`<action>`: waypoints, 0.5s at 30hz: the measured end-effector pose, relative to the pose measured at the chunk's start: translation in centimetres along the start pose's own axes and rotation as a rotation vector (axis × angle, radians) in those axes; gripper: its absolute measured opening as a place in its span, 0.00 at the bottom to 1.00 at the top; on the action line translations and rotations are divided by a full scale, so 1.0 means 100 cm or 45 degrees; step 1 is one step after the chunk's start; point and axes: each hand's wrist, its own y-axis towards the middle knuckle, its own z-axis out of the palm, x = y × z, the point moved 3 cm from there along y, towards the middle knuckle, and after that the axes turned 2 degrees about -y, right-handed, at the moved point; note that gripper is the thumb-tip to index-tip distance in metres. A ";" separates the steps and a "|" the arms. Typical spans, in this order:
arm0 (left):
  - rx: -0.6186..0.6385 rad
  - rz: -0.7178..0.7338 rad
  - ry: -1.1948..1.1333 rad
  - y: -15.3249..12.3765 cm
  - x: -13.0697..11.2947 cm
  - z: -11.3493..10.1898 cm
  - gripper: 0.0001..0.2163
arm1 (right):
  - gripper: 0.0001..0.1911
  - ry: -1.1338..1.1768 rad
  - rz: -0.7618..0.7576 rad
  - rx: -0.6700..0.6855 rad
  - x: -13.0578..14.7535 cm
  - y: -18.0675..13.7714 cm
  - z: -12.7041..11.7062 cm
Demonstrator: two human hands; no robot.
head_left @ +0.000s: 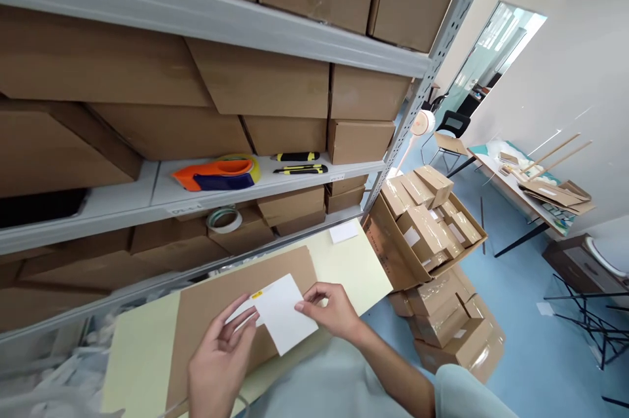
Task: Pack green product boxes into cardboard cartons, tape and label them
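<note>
A white card [286,314] with a small yellow mark at its upper left corner is held over the worktop. My right hand [333,310] pinches its right edge between thumb and fingers. At the card's left side my left hand [223,346] has its thumb and fingers closed near the edge, with a white piece of paper showing between them. Whether that piece belongs to the same card is hard to see. Beneath both hands lies a flat brown cardboard sheet [196,339] on the pale yellow worktop [135,346].
Another white paper [343,232] lies at the worktop's far end. The shelf [162,185] ahead bears cartons, an orange and blue tape dispenser [216,173] and yellow-black utility knives [299,169]. Below is a tape roll [225,219]. Boxes fill a large carton [393,254] at right.
</note>
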 end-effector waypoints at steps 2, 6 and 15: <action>-0.004 0.004 -0.015 0.004 -0.005 -0.001 0.34 | 0.25 0.028 -0.006 -0.026 0.005 0.002 0.003; 0.015 0.012 -0.033 0.012 -0.014 -0.002 0.36 | 0.26 0.083 -0.023 -0.056 0.017 0.006 0.008; 0.122 0.008 0.002 0.015 -0.035 -0.006 0.39 | 0.29 0.187 -0.096 -0.129 0.037 0.007 0.014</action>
